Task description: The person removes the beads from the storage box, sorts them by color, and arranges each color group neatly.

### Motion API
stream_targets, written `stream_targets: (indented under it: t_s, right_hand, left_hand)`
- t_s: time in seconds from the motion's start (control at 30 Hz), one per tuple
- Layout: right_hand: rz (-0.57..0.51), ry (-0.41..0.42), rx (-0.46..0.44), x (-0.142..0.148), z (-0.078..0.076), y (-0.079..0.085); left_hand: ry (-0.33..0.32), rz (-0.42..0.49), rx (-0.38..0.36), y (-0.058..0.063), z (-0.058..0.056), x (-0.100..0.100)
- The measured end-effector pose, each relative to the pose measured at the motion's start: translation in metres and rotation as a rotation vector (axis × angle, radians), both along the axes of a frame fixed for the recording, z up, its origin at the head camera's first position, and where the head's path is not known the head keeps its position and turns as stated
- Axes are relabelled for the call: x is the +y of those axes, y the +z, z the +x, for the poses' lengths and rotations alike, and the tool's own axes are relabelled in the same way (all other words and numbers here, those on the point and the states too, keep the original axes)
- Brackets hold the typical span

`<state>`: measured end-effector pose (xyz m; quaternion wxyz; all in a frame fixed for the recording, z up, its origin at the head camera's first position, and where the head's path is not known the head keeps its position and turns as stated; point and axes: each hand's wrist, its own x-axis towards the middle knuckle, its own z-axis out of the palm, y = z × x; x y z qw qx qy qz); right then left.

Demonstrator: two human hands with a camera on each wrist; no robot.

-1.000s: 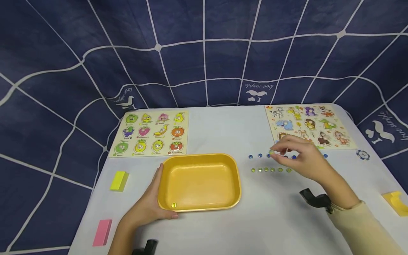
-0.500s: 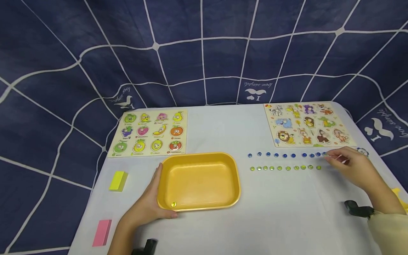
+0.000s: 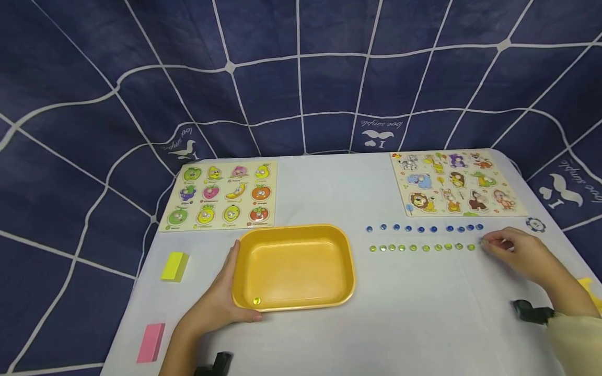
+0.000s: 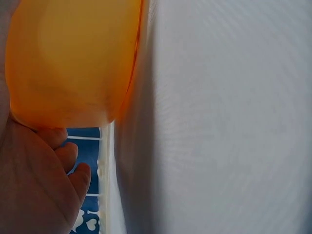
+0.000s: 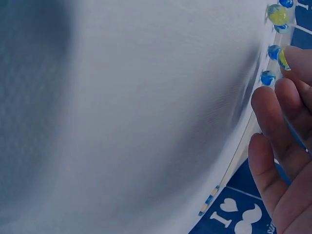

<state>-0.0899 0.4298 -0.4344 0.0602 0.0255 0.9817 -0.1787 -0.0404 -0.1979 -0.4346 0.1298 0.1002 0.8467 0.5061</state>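
Observation:
In the head view my left hand [image 3: 221, 292] grips the near-left corner of a yellow plastic tray [image 3: 350, 261], thumb along its front wall and fingers up its left side. One yellow-green marble [image 3: 256, 301] lies in that corner of the tray. At the right end of the green row, my right hand [image 3: 524, 256] pinches a small marble, seen in the right wrist view as a yellow-green marble [image 5: 282, 59] between thumb and finger. A row of blue marbles [image 3: 420, 230] runs behind a row of yellow-green marbles [image 3: 413, 247] on the white table.
A fruit puzzle board [image 3: 218, 196] lies back left, an animal puzzle board [image 3: 458, 184] back right. A poker chip [image 3: 535, 225] is beyond the right hand. Yellow [image 3: 175, 267] and pink blocks [image 3: 151, 343] sit at left, a yellow piece [image 3: 588, 292] at far right.
My right hand has moved right from over the blue row to its far end, then slightly nearer, beside the green row's end, with the marble. The left hand and tray stay put.

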Motion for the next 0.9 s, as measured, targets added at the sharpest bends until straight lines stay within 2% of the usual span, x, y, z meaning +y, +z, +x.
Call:
stream_targets:
  t_s: [0.17, 0.43, 0.67, 0.77, 0.9]
  right_hand:
    - [-0.007, 0.006, 0.013, 0.001, -0.001, -0.004]
    - [-0.012, -0.022, -0.039, 0.000, -0.004, -0.009]
    - [-0.017, -0.015, -0.063, 0.001, -0.002, -0.005]
    - [-0.002, -0.007, -0.036, -0.001, 0.001, 0.003]
    - [0.005, 0.026, 0.077, -0.013, 0.002, 0.020]
  left_hand:
    - [0.002, -0.009, 0.003, -0.001, 0.000, 0.000]
    - [-0.005, 0.027, 0.004, -0.002, 0.000, 0.000]
    - [-0.008, 0.039, 0.006, -0.001, 0.001, 0.000]
    - [-0.012, 0.045, 0.004, -0.001, 0.001, -0.001]
    - [-0.011, 0.038, 0.005, -0.001, 0.001, 0.000]
